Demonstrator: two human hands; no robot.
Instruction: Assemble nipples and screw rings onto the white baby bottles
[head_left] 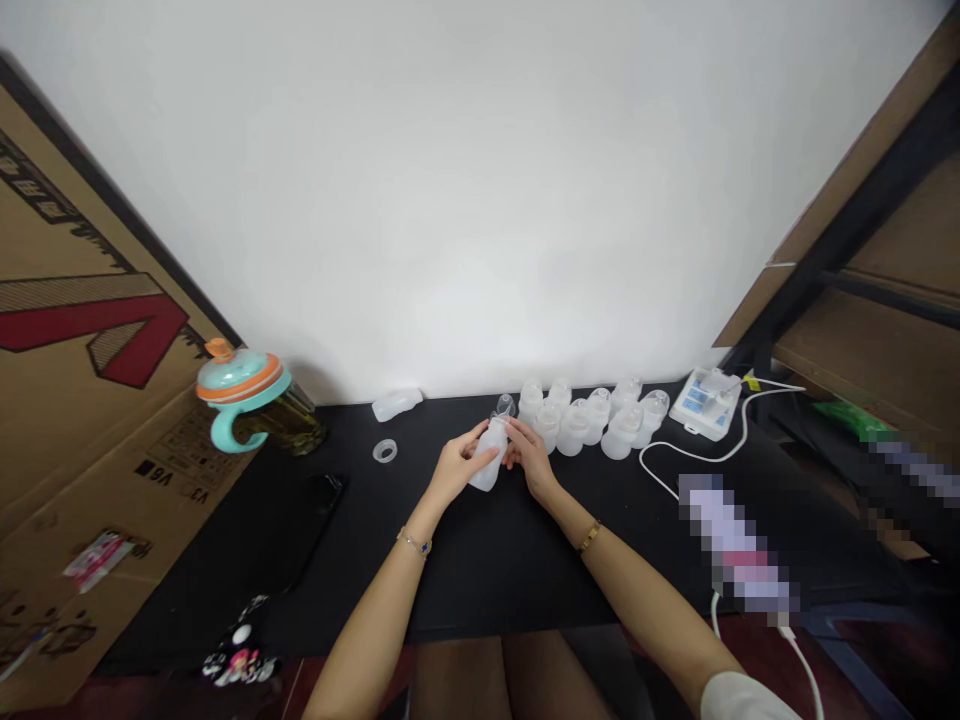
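Observation:
In the head view my left hand (457,465) is wrapped round the body of a translucent white baby bottle (487,470), tilted with its clear top towards the wall. My right hand (529,457) closes on the bottle's neck, its fingertips by the collar and the clear teat (505,405). How far the teat and collar are seated is too small to tell. To the left, a translucent ring (385,451) lies flat on the black table (495,580). Behind it another translucent bottle-like piece (396,403) rests on its side near the wall.
Several similar baby bottles (620,432) stand grouped right of my hands. Beyond them are a white power strip (705,403) with a cable and a blurred-out phone-like object (739,545). On the left stand a lidded jug (259,400), a black phone (300,525) and a cardboard box (97,400).

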